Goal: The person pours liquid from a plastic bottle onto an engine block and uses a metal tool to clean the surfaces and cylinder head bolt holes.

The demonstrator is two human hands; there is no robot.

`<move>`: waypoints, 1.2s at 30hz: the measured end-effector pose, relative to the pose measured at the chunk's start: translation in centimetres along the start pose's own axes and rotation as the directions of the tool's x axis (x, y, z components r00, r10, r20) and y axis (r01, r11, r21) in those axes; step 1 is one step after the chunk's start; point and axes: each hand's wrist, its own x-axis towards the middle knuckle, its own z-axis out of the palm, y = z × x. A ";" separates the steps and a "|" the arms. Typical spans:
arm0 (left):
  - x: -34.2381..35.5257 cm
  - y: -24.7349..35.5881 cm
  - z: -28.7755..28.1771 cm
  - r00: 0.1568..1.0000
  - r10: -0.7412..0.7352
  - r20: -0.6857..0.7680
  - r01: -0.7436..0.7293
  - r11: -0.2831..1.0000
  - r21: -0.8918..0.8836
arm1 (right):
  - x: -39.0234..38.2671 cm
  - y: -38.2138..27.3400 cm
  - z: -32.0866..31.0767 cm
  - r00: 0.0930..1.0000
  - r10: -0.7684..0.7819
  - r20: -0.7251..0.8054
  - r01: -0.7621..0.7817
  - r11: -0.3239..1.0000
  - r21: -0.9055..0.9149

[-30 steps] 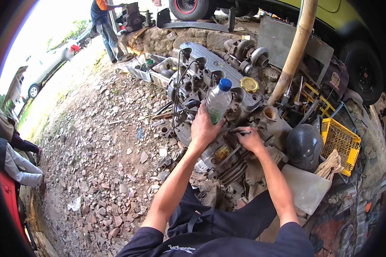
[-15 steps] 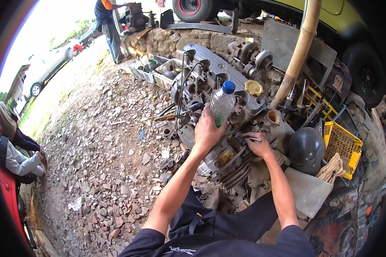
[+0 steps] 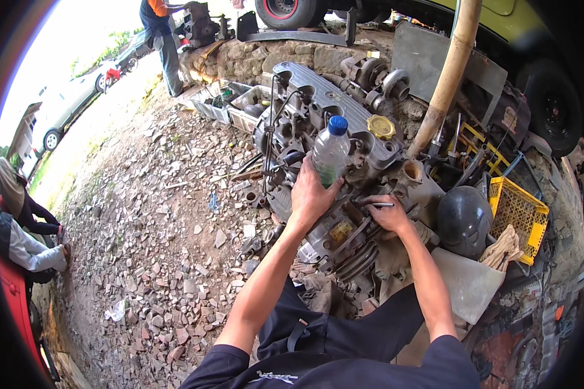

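Observation:
My left hand (image 3: 311,198) is closed around a clear plastic bottle (image 3: 331,152) with a blue cap and some greenish liquid low inside, held over a greasy pile of engine parts. My right hand (image 3: 388,215) grips a thin, pen-like silver tool (image 3: 381,205) just above a dirty metal housing (image 3: 337,236) with a yellow patch. Behind the bottle lie a ribbed aluminium valve cover (image 3: 318,91) and a yellow oil cap (image 3: 381,127). What the tool's tip touches is too small to tell.
A bamboo pole (image 3: 444,91) rises beside a dark helmet (image 3: 464,220) and yellow crate (image 3: 519,220). Grey bins (image 3: 217,110) and gravel (image 3: 162,246) lie left. A co-worker (image 3: 161,45) stands at a rusty block; people (image 3: 29,227) are at far left. A vehicle wheel (image 3: 548,110) is right.
My hands stay nearly in place, with small shifts of the bottle and of the silver tool in my right fingers. The people at far left have moved their arms slightly.

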 end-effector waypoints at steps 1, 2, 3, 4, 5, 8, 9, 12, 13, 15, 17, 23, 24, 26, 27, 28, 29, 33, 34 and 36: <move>0.1 0.0 -0.1 1.000 -0.010 0.010 0.010 1.000 0.000 | 0.1 0.4 -0.1 0.997 0.010 -0.080 -0.015 0.998 -0.063; 0.1 0.1 -0.1 1.000 -0.021 0.020 0.021 1.000 0.001 | 0.6 1.2 -0.2 0.987 0.014 -0.160 -0.034 0.992 -0.124; 0.1 0.0 -0.2 1.000 -0.011 0.013 0.011 1.000 -0.001 | 1.1 0.9 -0.3 0.972 0.012 -0.236 -0.056 0.982 -0.180; 0.1 0.0 -0.3 1.000 -0.001 0.006 0.001 1.000 -0.002 | 1.0 0.1 -0.5 0.982 0.147 -0.118 -0.154 0.987 -0.050; 0.0 -0.1 -0.4 1.000 0.009 -0.001 -0.009 1.000 -0.004 | 0.6 0.1 -0.1 0.991 0.101 -0.089 -0.105 0.994 -0.037; 0.0 0.9 -0.4 0.999 -0.027 0.029 0.027 1.000 -0.008 | 0.4 0.8 -0.4 0.995 0.053 -0.086 -0.063 0.991 -0.116; -0.2 1.0 -0.5 0.999 -0.037 0.033 0.037 0.999 -0.001 | 0.6 0.9 -0.6 0.980 0.029 -0.196 -0.083 0.958 -0.275; -0.1 1.0 -0.5 0.999 -0.033 0.025 0.033 0.999 0.000 | -0.2 0.4 0.7 0.994 0.042 -0.105 -0.051 0.995 -0.083; 0.0 0.8 -0.5 0.999 -0.029 0.017 0.029 1.000 0.010 | -0.8 0.1 1.2 0.994 -0.032 -0.101 0.029 0.999 -0.031; -0.1 0.5 -0.4 0.999 -0.030 0.012 0.029 0.999 0.031 | 0.0 0.8 0.0 0.992 0.062 -0.109 -0.065 0.998 -0.023; -0.4 1.0 0.0 0.999 -0.032 0.025 0.031 0.999 0.034 | 0.0 2.3 -0.6 0.975 0.031 -0.222 -0.056 0.993 -0.107; -0.4 1.3 0.0 1.000 -0.018 0.004 0.018 0.996 0.093 | 0.2 2.5 0.2 0.947 -0.029 -0.320 -0.041 0.977 -0.208; -0.2 1.3 -0.1 1.000 -0.024 0.001 0.024 0.995 0.094 | 0.3 2.1 0.6 0.963 -0.020 -0.267 -0.024 0.987 -0.161; -0.2 1.0 -0.2 0.999 -0.027 0.018 0.025 0.996 0.088 | 0.5 1.5 1.0 0.978 -0.017 -0.208 -0.006 0.994 -0.111; -0.5 0.9 -0.1 0.999 -0.031 0.028 0.028 0.996 0.082 | 0.5 1.5 1.0 0.980 -0.017 -0.200 -0.005 0.994 -0.111; -0.4 0.8 0.0 1.000 -0.021 0.018 0.019 0.996 0.082 | 0.5 1.5 0.8 0.981 -0.017 -0.192 -0.005 0.994 -0.112; -0.2 0.7 0.1 1.000 -0.011 0.009 0.011 0.997 0.082 | 1.1 1.8 0.2 0.970 0.103 -0.220 -0.156 0.957 -0.243; -0.6 1.2 -0.3 0.999 -0.037 0.033 0.033 0.995 0.091 | 0.8 1.0 -0.1 0.999 0.001 -0.039 -0.005 0.996 -0.086; -0.4 1.0 -0.2 0.999 -0.029 0.022 0.027 0.995 0.095 | 0.5 1.0 -0.3 1.000 -0.020 0.022 0.021 0.999 -0.037; 0.0 0.7 -0.2 1.000 -0.011 0.008 0.010 0.995 0.103 | 0.9 1.6 -0.4 0.997 0.018 -0.081 -0.027 0.994 -0.108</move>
